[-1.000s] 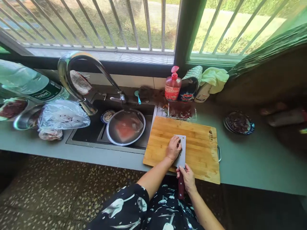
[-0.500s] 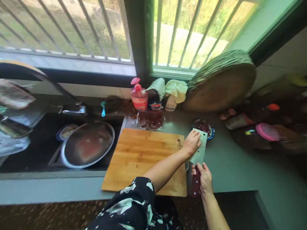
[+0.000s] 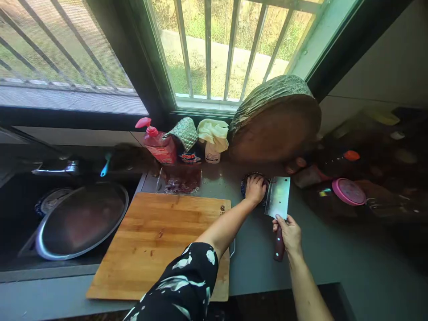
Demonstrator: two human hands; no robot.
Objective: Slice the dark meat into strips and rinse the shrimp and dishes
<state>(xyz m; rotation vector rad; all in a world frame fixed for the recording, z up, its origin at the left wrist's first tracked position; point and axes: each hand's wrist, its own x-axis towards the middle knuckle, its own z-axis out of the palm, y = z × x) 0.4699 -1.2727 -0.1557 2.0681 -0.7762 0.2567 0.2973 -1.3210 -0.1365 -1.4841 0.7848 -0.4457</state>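
While left fingers [image 3: 257, 179] overlap a dish [image 3: 243, 185], right fingers [image 3: 280, 220] grip a cleaver [image 3: 278, 197] (rectangular-bladed).

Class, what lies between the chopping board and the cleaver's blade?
In the head view: the left hand over a patterned dish, its forearm, and grey counter.

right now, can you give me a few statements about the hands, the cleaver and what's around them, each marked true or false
1. The right hand holds the cleaver. True.
2. Small scraps lie on the cutting board. True.
3. The left hand rests on the cutting board. False: it is at the plate, right of the board.
4. The round basin stands on the cutting board. False: it sits in the sink.
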